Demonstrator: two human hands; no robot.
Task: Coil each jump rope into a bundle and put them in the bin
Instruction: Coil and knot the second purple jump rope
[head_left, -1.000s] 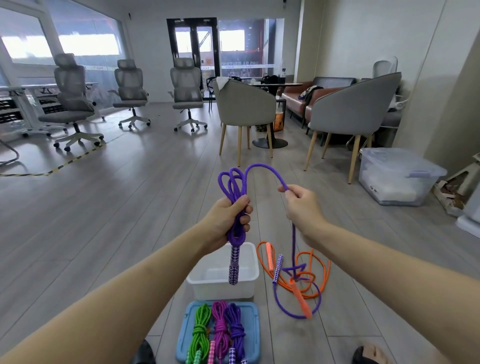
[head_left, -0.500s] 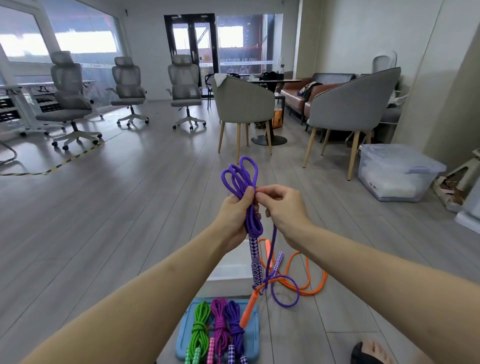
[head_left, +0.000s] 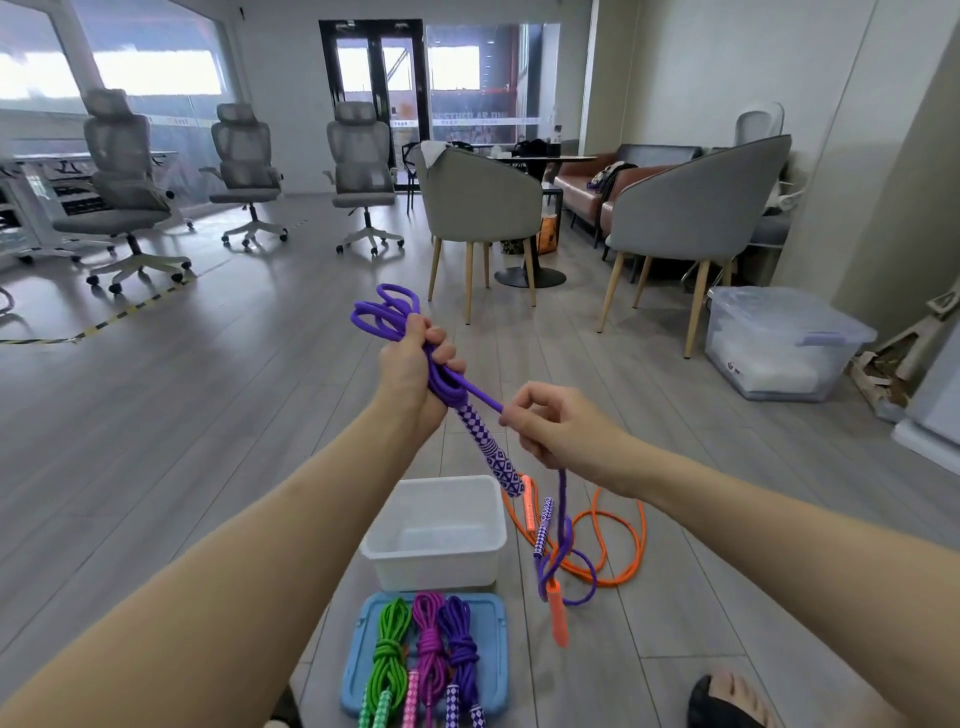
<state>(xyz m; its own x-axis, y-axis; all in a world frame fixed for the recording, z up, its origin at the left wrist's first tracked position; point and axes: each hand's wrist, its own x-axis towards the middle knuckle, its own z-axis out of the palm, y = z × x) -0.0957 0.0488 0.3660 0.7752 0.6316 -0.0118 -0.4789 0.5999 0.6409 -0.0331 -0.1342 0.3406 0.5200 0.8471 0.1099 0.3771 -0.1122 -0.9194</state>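
Left hand (head_left: 415, 371) was clenched around the folded loops of the purple braided jump rope (head_left: 441, 376), its patterned purple-and-white handle (head_left: 491, 452) poking down and to the right over the white plastic bin (head_left: 436, 538). Right hand (head_left: 550, 423) was pinching the free strand and had pulled it out taut to the side. Half a second earlier both hands were bunched together up at the loops, so I'd say a wrap around the bundle had just started, not finished.

That tail ran down from the right hand to the floor, where the second patterned handle (head_left: 543, 525) lay tangled over the loose orange jump rope (head_left: 613, 545) and its orange handle (head_left: 558, 613), just right of the bin. Could snag and drag the orange one along, honestly.

Bin looked to have nothing in it. Three finished bundles, green (head_left: 389, 649), magenta (head_left: 428, 639) and purple (head_left: 462, 644), sat side by side on a blue plastic lid (head_left: 496, 660) just in front of it.

Plenty of bare floor all around; the grey upholstered chairs (head_left: 483, 202) stood well apart.
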